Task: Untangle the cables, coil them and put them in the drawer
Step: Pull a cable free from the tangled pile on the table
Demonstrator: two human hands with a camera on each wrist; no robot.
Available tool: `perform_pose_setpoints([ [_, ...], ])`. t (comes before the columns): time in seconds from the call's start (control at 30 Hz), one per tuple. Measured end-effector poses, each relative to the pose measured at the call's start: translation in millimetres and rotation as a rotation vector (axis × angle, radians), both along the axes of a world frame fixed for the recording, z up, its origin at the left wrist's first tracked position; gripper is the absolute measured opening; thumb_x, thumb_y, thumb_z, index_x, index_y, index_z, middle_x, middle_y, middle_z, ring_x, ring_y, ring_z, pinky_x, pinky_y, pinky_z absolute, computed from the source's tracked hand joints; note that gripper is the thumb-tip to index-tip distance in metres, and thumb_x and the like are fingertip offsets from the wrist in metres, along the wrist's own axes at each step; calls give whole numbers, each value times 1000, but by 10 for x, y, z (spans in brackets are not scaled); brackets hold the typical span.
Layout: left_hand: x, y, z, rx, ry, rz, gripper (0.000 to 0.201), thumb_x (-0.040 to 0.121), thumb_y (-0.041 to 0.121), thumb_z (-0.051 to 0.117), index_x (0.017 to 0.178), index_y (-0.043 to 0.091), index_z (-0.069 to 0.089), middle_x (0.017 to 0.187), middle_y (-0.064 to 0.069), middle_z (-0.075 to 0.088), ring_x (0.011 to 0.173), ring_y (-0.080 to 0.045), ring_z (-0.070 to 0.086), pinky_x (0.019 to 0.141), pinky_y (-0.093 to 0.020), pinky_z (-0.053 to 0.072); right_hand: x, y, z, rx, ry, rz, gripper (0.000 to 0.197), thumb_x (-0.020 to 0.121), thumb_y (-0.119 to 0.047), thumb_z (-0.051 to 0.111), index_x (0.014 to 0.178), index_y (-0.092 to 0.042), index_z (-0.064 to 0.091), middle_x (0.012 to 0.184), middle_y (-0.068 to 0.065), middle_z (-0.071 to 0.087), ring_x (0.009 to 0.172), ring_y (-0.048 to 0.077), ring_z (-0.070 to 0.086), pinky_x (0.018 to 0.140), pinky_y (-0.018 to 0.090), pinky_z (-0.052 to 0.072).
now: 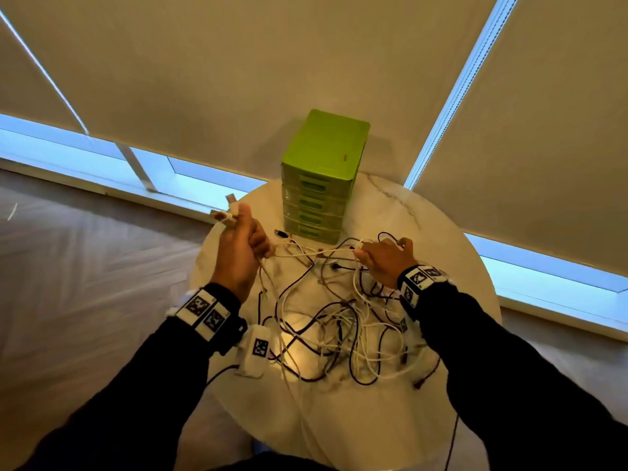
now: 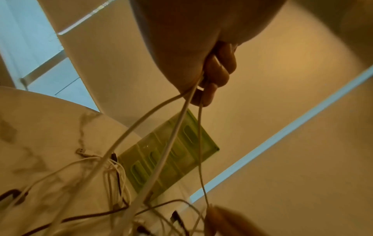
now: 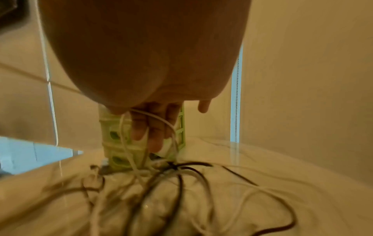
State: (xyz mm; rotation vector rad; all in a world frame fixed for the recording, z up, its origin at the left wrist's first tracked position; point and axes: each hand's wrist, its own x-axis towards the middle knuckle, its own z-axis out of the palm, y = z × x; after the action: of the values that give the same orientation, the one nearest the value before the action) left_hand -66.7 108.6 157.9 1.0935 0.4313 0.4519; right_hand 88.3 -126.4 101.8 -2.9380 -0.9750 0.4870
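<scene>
Cables (image 1: 339, 321), white and dark, lie in one tangled heap on the round marbled bench (image 1: 452, 253), directly in front of the green drawer unit (image 1: 323, 171), which stands at the far side with all drawers closed. The left hand (image 1: 238, 253) is raised above the bench edge, fingers curled round several white strands with plug ends (image 1: 222, 215) protruding past the fist; holding the ends high appears intended to draw these strands up and clear of the heap. The right hand (image 1: 384, 260) sits lower, near the drawer unit, with fingers hooked round a white cable (image 1: 306, 253) that runs taut between the two hands; this grip probably anchors the tangle while the other side is pulled. Dark cables remain interlaced with white ones below both wrists. No cable is coiled yet, so the untangling step is judged to be at an early stage.
</scene>
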Motion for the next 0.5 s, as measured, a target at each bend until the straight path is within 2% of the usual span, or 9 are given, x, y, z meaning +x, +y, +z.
perform_pose_setpoints([
  [0.07, 26, -141, -103, 125, 110, -112, 48, 108, 39, 36, 63, 23, 35, 55, 6, 29, 50, -12, 26, 56, -32, 23, -13, 124, 30, 42, -53, -56, 48, 105, -53, 20, 109, -32, 62, 105, 1, 70, 111, 25, 58, 102, 49, 25],
  [0.17, 90, -365, -251, 290, 281, -241, 47, 107, 42, 36, 68, 19, 48, 60, 2, 51, 50, -10, 40, 56, -28, 32, -226, 342, 168, 255, -117, -42, 39, 107, -47, 27, 102, -29, 62, 94, 0, 72, 96, 25, 63, 95, 44, 27],
  [0.23, 160, -460, -360, 293, 350, -285, 55, 108, 46, 34, 77, 10, 62, 71, -7, 65, 51, -8, 45, 54, -23, 35, -436, 422, 238, 378, -112, 5, 32, 107, -42, 33, 99, -28, 61, 90, -2, 72, 89, 24, 65, 92, 42, 28],
  [0.27, 203, -497, -397, 269, 364, -309, 61, 107, 50, 33, 81, 7, 68, 75, -10, 67, 56, -10, 47, 56, -23, 36, -523, 426, 243, 411, -102, 38, 30, 108, -41, 33, 102, -29, 61, 90, -3, 72, 88, 22, 65, 91, 42, 29],
  [0.33, 287, -534, -429, 152, 347, -308, 66, 104, 56, 35, 85, 8, 76, 83, -14, 66, 74, -22, 53, 68, -34, 40, -659, 395, 231, 427, -14, 109, 32, 108, -43, 30, 112, -32, 60, 93, -7, 71, 89, 15, 63, 95, 44, 28],
  [0.37, 321, -543, -429, 83, 330, -286, 64, 104, 54, 37, 80, 10, 76, 86, -14, 69, 80, -26, 56, 74, -39, 42, -705, 379, 209, 413, 56, 142, 33, 108, -45, 28, 113, -32, 58, 94, -7, 70, 90, 14, 62, 98, 47, 26],
  [0.4, 350, -563, -411, 24, 306, -259, 61, 105, 51, 39, 75, 10, 72, 85, -12, 70, 79, -27, 58, 77, -40, 44, -735, 364, 185, 394, 121, 166, 32, 107, -48, 27, 109, -32, 54, 94, -7, 69, 89, 14, 60, 99, 48, 25],
  [0.43, 379, -588, -389, -15, 278, -238, 56, 105, 48, 40, 72, 10, 64, 80, -8, 69, 74, -24, 58, 74, -38, 46, -754, 350, 181, 378, 189, 176, 31, 106, -51, 27, 106, -32, 51, 93, -8, 68, 87, 14, 59, 99, 48, 26],
  [0.5, 392, -658, -323, -56, 205, -234, 47, 105, 45, 41, 72, 14, 50, 70, -3, 59, 67, -19, 53, 68, -34, 46, -733, 322, 190, 357, 342, 147, 31, 105, -54, 30, 106, -30, 49, 85, -9, 63, 83, 13, 56, 93, 40, 28],
])
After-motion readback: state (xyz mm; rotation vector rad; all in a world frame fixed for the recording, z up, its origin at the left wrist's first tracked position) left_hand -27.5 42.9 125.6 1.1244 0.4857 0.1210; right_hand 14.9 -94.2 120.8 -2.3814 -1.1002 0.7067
